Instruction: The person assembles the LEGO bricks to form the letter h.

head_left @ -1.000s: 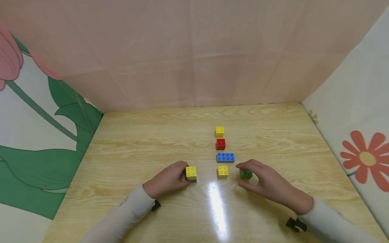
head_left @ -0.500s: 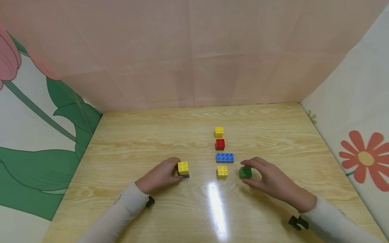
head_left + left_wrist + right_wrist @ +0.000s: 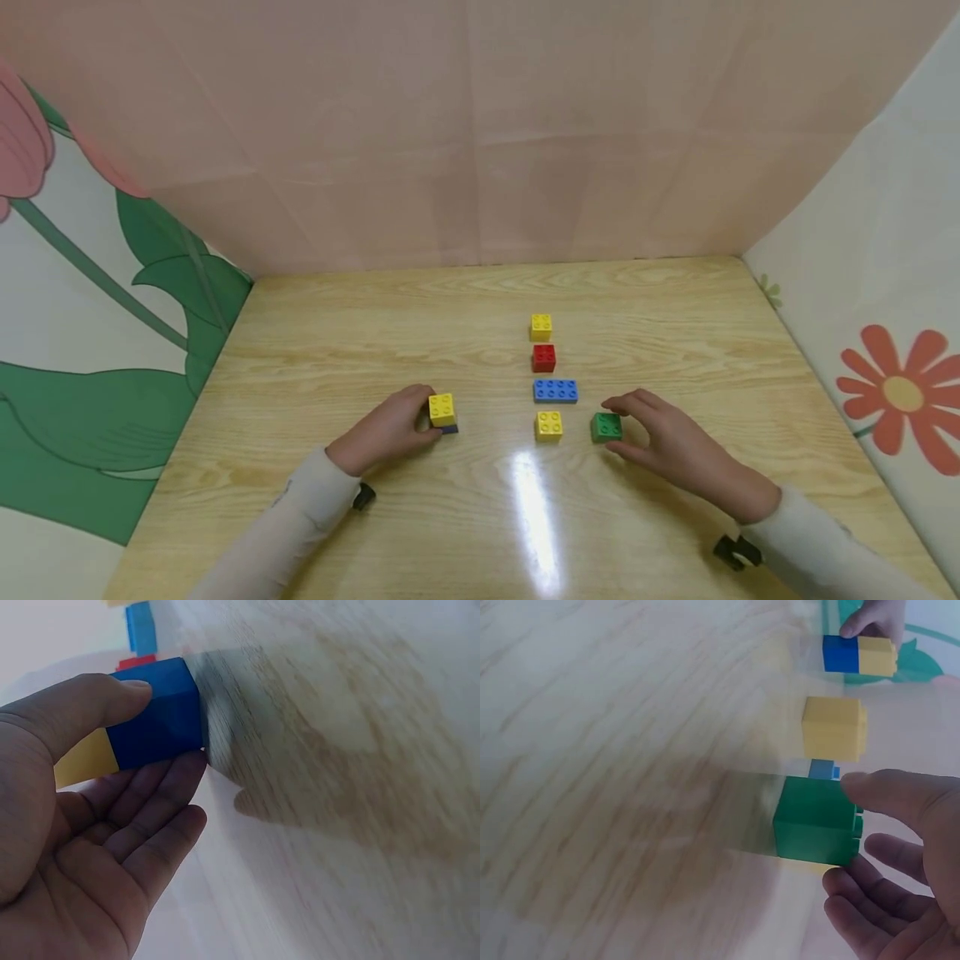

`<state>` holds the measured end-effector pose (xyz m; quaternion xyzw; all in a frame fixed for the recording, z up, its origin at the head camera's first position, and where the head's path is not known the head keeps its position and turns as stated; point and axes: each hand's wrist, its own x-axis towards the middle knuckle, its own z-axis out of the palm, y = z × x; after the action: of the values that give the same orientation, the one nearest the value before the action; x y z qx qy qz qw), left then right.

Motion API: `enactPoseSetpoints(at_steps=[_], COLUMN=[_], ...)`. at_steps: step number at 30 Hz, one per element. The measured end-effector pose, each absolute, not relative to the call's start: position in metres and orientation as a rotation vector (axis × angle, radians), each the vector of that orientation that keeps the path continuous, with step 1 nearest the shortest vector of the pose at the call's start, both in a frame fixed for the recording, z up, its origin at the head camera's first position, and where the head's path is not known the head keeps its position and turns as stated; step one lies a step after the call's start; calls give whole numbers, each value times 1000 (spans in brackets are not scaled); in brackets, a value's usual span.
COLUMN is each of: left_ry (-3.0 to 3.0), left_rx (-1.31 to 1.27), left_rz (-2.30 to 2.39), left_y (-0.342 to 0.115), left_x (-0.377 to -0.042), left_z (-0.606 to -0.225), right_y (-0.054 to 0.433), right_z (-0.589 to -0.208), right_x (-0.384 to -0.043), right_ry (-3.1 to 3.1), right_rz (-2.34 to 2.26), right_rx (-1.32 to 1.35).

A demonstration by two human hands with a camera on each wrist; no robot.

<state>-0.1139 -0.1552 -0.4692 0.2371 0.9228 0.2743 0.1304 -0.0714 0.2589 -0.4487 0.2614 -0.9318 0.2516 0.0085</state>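
Note:
My left hand (image 3: 386,433) grips a two-brick stack at the left of the table, thumb on one side and fingers on the other. A yellow toy brick (image 3: 442,409) tops the stack, with a blue toy brick (image 3: 156,720) beneath it, where the thumb presses. Whether the stack touches the table I cannot tell. On the right, a green toy brick (image 3: 606,427) sits on the table. My right hand (image 3: 671,442) is spread just to the right of this brick, thumb and forefinger apart on either side of its right end.
Between the hands stands another yellow brick (image 3: 548,426). Behind it, a long blue brick (image 3: 555,391), a red brick (image 3: 543,358) and a far yellow brick (image 3: 541,327) form a line on the wooden table (image 3: 360,333). A pink cloth (image 3: 480,167) hangs behind.
My left hand has carried the yellow-and-blue stack left and slightly away from me. My right hand has drawn back a little to the right, uncovering more of the green brick.

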Motion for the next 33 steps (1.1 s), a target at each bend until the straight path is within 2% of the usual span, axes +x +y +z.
enactPoseSetpoints(at_steps=[26, 33], left_ry=[2709, 2761], left_rx=[583, 637], left_rz=[873, 950], left_y=[-147, -140], left_x=[-110, -108], left_z=[-462, -455], right_y=[258, 259], right_z=[-454, -449], right_x=[-70, -71], right_ry=[-2888, -2899], right_rz=[717, 737], right_rx=[816, 821])
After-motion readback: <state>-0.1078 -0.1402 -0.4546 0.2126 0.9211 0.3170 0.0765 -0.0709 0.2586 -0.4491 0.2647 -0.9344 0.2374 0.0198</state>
